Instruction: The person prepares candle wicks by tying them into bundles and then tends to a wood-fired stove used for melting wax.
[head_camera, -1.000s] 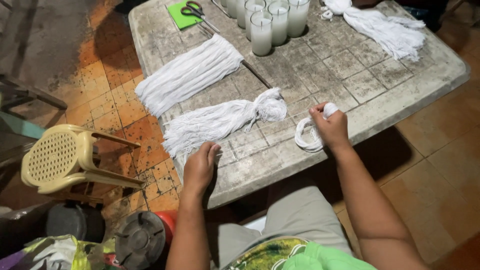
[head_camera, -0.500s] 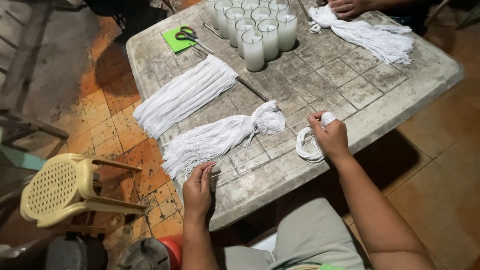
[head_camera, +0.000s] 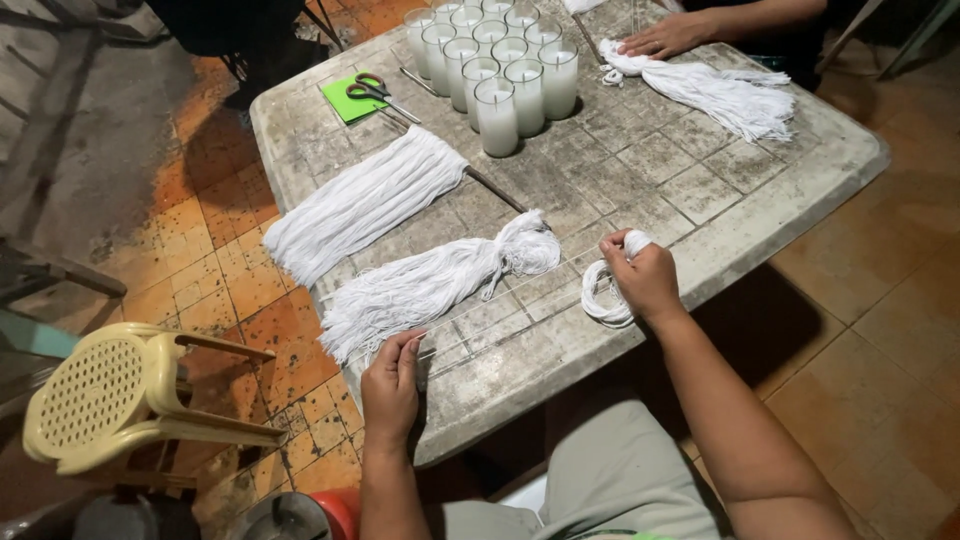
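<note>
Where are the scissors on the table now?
The scissors lie on a green pad at the table's far left corner, left of the glass candles.

Warm overhead light on table (head_camera: 800, 170); dark shadow beneath; corners dim; wide-angle edge bending; focus sharp.

Bare table (head_camera: 700, 215) lies open between the tied tassel (head_camera: 440, 280) and another person's tassel (head_camera: 715, 92). Glass candles (head_camera: 500, 70) block the far middle; scissors (head_camera: 375, 92) and a flat yarn bundle (head_camera: 365, 200) crowd the left.
</note>
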